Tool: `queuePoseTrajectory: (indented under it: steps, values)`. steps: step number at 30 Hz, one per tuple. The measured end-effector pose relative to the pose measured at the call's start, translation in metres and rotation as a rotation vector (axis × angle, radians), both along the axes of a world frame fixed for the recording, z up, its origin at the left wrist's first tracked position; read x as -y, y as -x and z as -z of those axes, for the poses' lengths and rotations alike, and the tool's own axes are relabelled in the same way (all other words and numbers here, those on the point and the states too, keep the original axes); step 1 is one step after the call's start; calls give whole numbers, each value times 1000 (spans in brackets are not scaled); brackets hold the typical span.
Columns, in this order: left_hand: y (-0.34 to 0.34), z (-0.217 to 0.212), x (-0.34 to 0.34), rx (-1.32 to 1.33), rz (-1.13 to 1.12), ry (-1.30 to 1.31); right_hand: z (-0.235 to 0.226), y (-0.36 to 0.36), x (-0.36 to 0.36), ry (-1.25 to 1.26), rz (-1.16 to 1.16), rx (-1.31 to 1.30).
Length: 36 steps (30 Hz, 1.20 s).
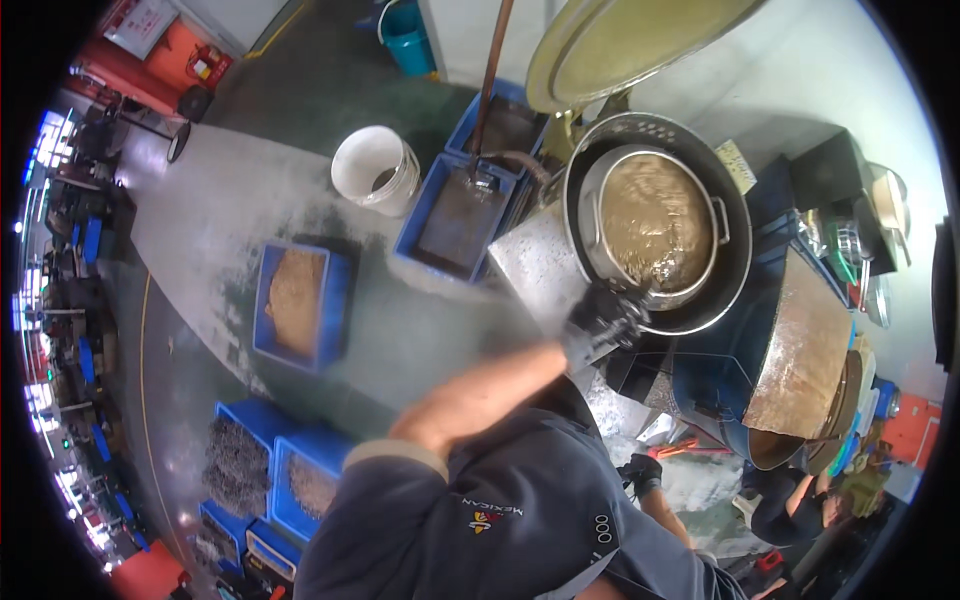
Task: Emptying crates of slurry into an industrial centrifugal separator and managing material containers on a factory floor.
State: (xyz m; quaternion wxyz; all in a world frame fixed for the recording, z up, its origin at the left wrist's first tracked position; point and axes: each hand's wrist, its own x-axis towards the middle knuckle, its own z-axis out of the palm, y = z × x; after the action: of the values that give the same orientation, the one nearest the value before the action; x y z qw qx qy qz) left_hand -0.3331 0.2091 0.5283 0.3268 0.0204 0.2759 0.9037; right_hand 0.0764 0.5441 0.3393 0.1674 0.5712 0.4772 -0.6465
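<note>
My left hand (605, 322), in a black glove and blurred, reaches to the near rim of a metal pot (722, 222) with side handles. Its fingers are bent over there; what they hold is hidden. Wet, brownish-grey slurry (655, 220) fills this pot, which sits inside a larger dark round pan (738, 290). My right hand (641, 472), also black-gloved, hangs lower down, close to a red-handled tool (685, 449). Whether it touches that tool is unclear, and its fingers are too small to read.
A yellowish round lid (620, 50) tilts behind the pan. Left of it stand blue bins (407, 235), a white bucket (350, 165) and a sand-filled blue bin (335, 310). Blue bins of dark scrap (238, 465) are lower left. A dark-blue drum (715, 375) stands right; another person (790, 510) crouches beyond.
</note>
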Motion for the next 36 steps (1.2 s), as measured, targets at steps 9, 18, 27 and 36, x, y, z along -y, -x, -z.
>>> queuePoseTrajectory:
  steps: [9, 18, 27, 36]
  values:
    - [232, -158, 170, -807, -1077, 1402, 28, -106, 62, -533, -1472, 94]
    - [331, -430, 49, -781, -600, 932, 69, -145, 36, -683, -1351, 250]
    - [458, -456, 57, -1657, -73, 1769, 52, -185, -37, -282, -457, -190]
    - [422, -476, 3, -1468, -29, 1916, 58, -158, 21, 239, 729, -137]
